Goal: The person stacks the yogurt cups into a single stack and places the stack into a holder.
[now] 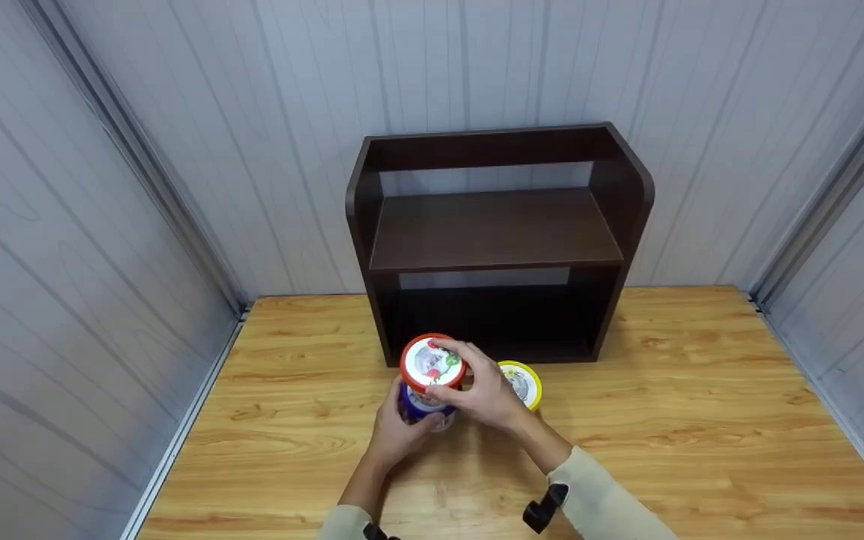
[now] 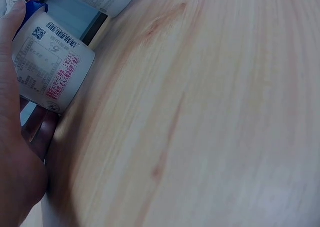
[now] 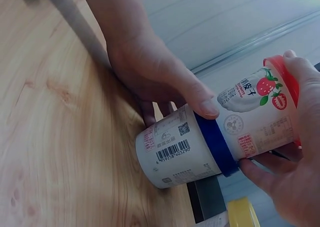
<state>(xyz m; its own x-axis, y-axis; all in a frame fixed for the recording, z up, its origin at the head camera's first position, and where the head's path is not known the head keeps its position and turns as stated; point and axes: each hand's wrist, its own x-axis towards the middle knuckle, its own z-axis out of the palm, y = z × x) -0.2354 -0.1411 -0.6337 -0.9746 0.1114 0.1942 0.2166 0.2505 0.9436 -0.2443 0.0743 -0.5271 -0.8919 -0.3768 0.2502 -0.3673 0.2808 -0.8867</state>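
Note:
A white paper tub with a red lid [image 1: 428, 361] and strawberry print stands stacked on a white tub with a blue lid [image 3: 172, 152]. My right hand [image 1: 488, 394] grips the red-lidded tub near its top, thumb on the near side and fingers over the far side. Around the blue-lidded tub curls my left hand [image 1: 393, 435], its thumb by the blue rim in the right wrist view. The lower tub's base is at the wooden table. Just right of the stack, partly behind my right hand, is a yellow-lidded tub [image 1: 523, 384].
A dark brown two-level shelf [image 1: 499, 229] stands behind the tubs against the pale panelled back wall [image 1: 312, 150]. The wood-grain table [image 1: 702, 420] extends to both sides, bounded by side walls.

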